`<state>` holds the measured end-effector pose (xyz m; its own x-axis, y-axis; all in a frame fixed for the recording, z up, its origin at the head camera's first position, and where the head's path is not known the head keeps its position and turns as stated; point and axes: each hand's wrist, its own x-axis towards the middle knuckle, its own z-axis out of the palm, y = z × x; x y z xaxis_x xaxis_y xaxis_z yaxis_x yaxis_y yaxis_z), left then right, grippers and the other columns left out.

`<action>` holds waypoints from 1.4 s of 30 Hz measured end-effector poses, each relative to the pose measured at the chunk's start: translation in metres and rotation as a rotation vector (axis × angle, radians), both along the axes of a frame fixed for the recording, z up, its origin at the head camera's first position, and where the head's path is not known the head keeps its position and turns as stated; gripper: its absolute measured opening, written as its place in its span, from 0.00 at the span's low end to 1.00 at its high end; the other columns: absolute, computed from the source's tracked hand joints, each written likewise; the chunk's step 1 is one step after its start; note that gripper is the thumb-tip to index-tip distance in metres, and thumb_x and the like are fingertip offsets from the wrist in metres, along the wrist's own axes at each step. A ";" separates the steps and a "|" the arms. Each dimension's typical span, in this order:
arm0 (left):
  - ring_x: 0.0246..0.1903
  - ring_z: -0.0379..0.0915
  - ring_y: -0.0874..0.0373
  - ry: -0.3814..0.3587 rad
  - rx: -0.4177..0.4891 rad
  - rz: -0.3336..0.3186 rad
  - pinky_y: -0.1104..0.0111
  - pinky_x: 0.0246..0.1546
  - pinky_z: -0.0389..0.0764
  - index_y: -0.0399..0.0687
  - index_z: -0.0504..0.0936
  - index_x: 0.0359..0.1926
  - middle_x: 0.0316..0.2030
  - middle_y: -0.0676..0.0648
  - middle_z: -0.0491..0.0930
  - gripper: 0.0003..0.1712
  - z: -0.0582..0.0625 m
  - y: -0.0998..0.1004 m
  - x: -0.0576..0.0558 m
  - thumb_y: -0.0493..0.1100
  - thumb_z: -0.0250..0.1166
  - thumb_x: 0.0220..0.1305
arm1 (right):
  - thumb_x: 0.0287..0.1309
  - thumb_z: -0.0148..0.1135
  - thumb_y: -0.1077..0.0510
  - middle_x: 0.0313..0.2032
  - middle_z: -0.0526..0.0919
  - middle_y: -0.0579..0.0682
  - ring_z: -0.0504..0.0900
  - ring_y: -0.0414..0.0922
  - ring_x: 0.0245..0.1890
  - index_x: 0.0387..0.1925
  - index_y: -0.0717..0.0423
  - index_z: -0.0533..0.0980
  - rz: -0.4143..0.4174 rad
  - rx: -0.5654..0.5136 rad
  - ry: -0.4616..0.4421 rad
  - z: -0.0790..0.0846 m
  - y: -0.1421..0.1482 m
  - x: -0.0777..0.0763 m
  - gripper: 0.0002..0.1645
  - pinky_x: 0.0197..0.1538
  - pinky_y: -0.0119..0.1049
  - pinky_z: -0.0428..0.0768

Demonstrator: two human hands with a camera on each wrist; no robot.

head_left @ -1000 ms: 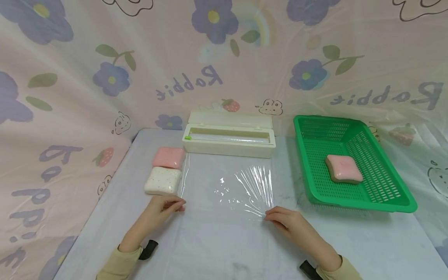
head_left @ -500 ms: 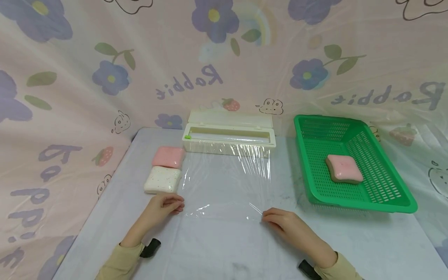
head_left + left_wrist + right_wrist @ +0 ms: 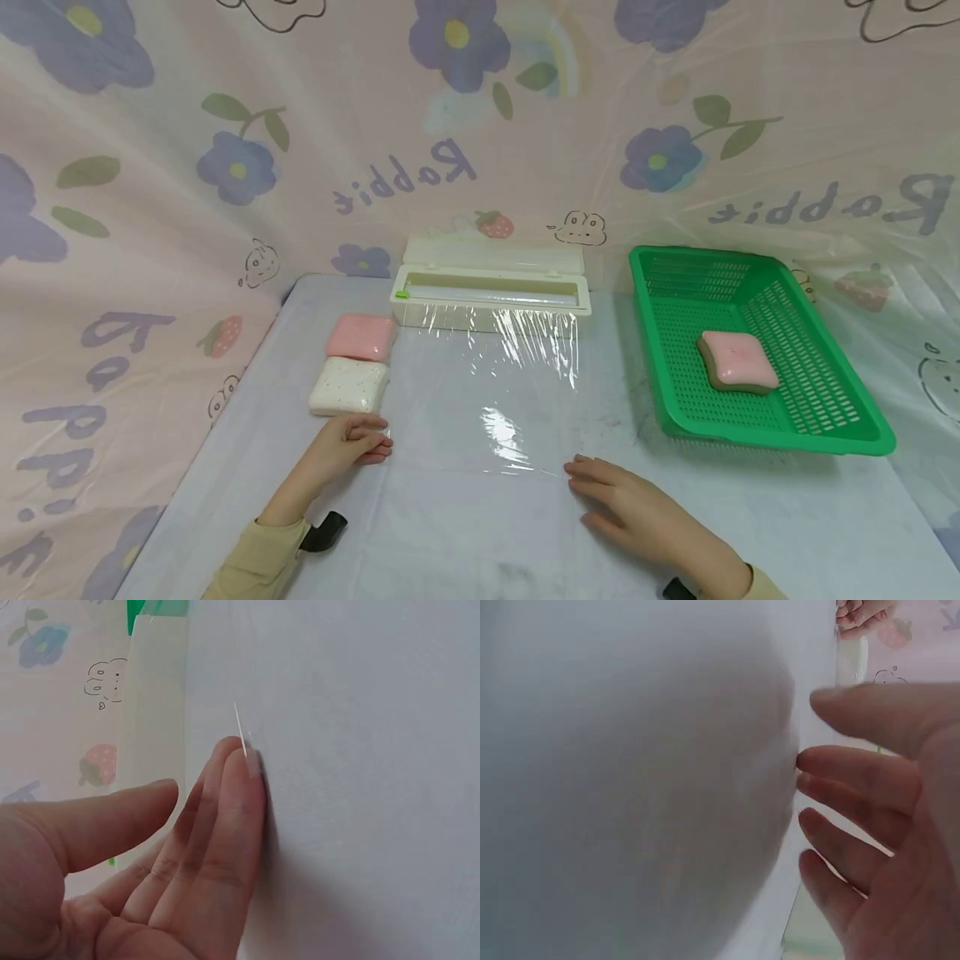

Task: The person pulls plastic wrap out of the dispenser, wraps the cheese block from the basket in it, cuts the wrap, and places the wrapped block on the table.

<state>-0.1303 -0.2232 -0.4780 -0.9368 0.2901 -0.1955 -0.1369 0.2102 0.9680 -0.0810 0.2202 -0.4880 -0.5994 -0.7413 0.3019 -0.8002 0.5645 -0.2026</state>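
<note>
Across the centre of the head view, clear film (image 3: pixel 506 437) extends from a cream dispenser box (image 3: pixel 491 275) toward the lower middle of the frame; glare streaks mark it in front of the box and near its lower edge. Box at upper centre, lid standing open at the back, film roll (image 3: pixel 491 295) visible inside, small green slider (image 3: pixel 402 293) at the left end of its rim.

Left hand (image 3: pixel 352 446), lower left of centre: fingers extended together at the film's lower left corner, where a thin bright edge meets a fingertip in the left wrist view. Thumb well apart from the fingers; grip released.

Right hand (image 3: pixel 626 508), lower right of centre: grip released, fingers spread, thumb apart. Fingertips just beside the film's lower right corner; from where I stand, I cannot tell whether they touch.

Left of the film, a pink block (image 3: pixel 362 337) lies just above a white speckled block (image 3: pixel 349 387), the left hand near the latter. At right, a green basket (image 3: pixel 660 358) holds a pink-topped block (image 3: pixel 738 361) with a brown lower layer. All rest on a pale table (image 3: pixel 465 542); flower-printed cloth (image 3: pixel 300 75) hangs behind.
</note>
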 end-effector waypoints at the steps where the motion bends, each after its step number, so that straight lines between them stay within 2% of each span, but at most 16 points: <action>1: 0.38 0.81 0.45 -0.004 -0.002 0.005 0.63 0.40 0.84 0.16 0.66 0.53 0.38 0.30 0.80 0.17 0.000 0.000 0.000 0.27 0.53 0.68 | 0.49 0.72 0.56 0.59 0.75 0.51 0.73 0.50 0.59 0.51 0.62 0.79 -0.004 0.007 -0.016 0.001 0.002 0.003 0.27 0.64 0.28 0.63; 6: 0.38 0.82 0.46 -0.022 -0.010 0.030 0.64 0.40 0.84 0.16 0.67 0.53 0.37 0.32 0.81 0.17 -0.001 -0.002 0.001 0.28 0.53 0.68 | 0.54 0.69 0.57 0.61 0.73 0.49 0.72 0.47 0.60 0.53 0.60 0.78 -0.045 -0.040 -0.141 0.008 0.013 0.011 0.24 0.64 0.17 0.54; 11: 0.37 0.82 0.47 -0.033 -0.009 0.038 0.64 0.40 0.84 0.16 0.67 0.53 0.37 0.32 0.81 0.17 -0.003 -0.004 0.000 0.28 0.53 0.68 | 0.60 0.64 0.61 0.57 0.76 0.50 0.74 0.45 0.57 0.54 0.52 0.77 -0.036 -0.233 -0.298 0.022 0.023 0.004 0.19 0.60 0.18 0.63; 16: 0.37 0.82 0.48 -0.036 -0.005 0.037 0.64 0.40 0.84 0.16 0.67 0.53 0.37 0.33 0.82 0.17 -0.005 -0.004 -0.001 0.28 0.53 0.68 | 0.62 0.61 0.66 0.54 0.78 0.46 0.73 0.40 0.57 0.57 0.48 0.74 -0.110 -0.370 -0.421 0.060 0.041 -0.011 0.23 0.56 0.23 0.71; 19: 0.36 0.82 0.49 -0.042 0.003 0.045 0.64 0.40 0.84 0.16 0.67 0.52 0.36 0.32 0.82 0.17 -0.006 -0.003 0.000 0.28 0.53 0.68 | 0.62 0.57 0.72 0.54 0.78 0.51 0.74 0.39 0.56 0.58 0.56 0.74 -0.163 -0.467 -0.432 0.087 0.058 -0.024 0.23 0.53 0.24 0.74; 22: 0.37 0.82 0.49 -0.041 0.007 0.042 0.64 0.40 0.84 0.16 0.67 0.52 0.37 0.32 0.81 0.17 -0.004 -0.002 0.002 0.28 0.53 0.68 | 0.66 0.52 0.71 0.56 0.76 0.52 0.74 0.36 0.55 0.59 0.62 0.72 -0.280 -0.533 -0.457 0.112 0.082 -0.037 0.21 0.51 0.22 0.76; 26: 0.37 0.82 0.47 -0.043 0.001 0.046 0.63 0.40 0.84 0.16 0.67 0.53 0.37 0.32 0.81 0.17 -0.002 0.000 0.003 0.28 0.53 0.68 | 0.73 0.47 0.58 0.60 0.72 0.42 0.68 0.28 0.56 0.64 0.56 0.67 -0.503 -0.505 -0.546 0.135 0.122 -0.058 0.22 0.47 0.16 0.69; 30: 0.38 0.82 0.46 -0.044 -0.012 0.048 0.63 0.39 0.84 0.17 0.68 0.53 0.37 0.33 0.81 0.17 -0.002 0.001 0.003 0.29 0.54 0.68 | 0.75 0.42 0.53 0.58 0.70 0.35 0.67 0.26 0.55 0.67 0.57 0.61 -0.563 -0.480 -0.666 0.139 0.165 -0.083 0.25 0.46 0.17 0.69; 32: 0.38 0.82 0.46 -0.045 -0.015 0.050 0.64 0.40 0.84 0.17 0.68 0.53 0.37 0.34 0.81 0.17 -0.002 0.001 0.002 0.29 0.54 0.68 | 0.75 0.40 0.52 0.56 0.70 0.32 0.70 0.24 0.53 0.67 0.56 0.62 -0.553 -0.512 -0.721 0.137 0.183 -0.096 0.24 0.48 0.17 0.71; 37: 0.38 0.82 0.46 -0.045 -0.010 0.059 0.63 0.40 0.84 0.17 0.68 0.53 0.37 0.34 0.81 0.16 -0.003 0.001 0.001 0.28 0.53 0.68 | 0.74 0.42 0.50 0.50 0.73 0.28 0.74 0.23 0.48 0.59 0.45 0.67 -0.555 -0.631 -0.845 0.127 0.217 -0.121 0.17 0.47 0.19 0.75; 40: 0.38 0.82 0.46 -0.041 -0.011 0.053 0.63 0.39 0.84 0.18 0.68 0.53 0.37 0.34 0.81 0.16 -0.003 0.001 0.000 0.29 0.53 0.68 | 0.73 0.41 0.47 0.52 0.69 0.31 0.72 0.22 0.48 0.66 0.55 0.60 -0.604 -0.584 -0.872 0.121 0.228 -0.131 0.27 0.48 0.20 0.75; 42: 0.38 0.82 0.46 -0.037 -0.012 0.050 0.63 0.39 0.84 0.18 0.68 0.53 0.37 0.34 0.81 0.17 -0.003 0.001 0.000 0.29 0.54 0.69 | 0.73 0.39 0.42 0.59 0.66 0.41 0.70 0.26 0.52 0.70 0.64 0.52 -0.659 -0.493 -0.869 0.118 0.231 -0.137 0.37 0.50 0.20 0.74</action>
<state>-0.1304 -0.2224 -0.4810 -0.9420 0.2410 -0.2336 -0.1834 0.2134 0.9596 -0.2181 0.4510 -0.3699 -0.9648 -0.1329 -0.2268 0.1257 0.5245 -0.8421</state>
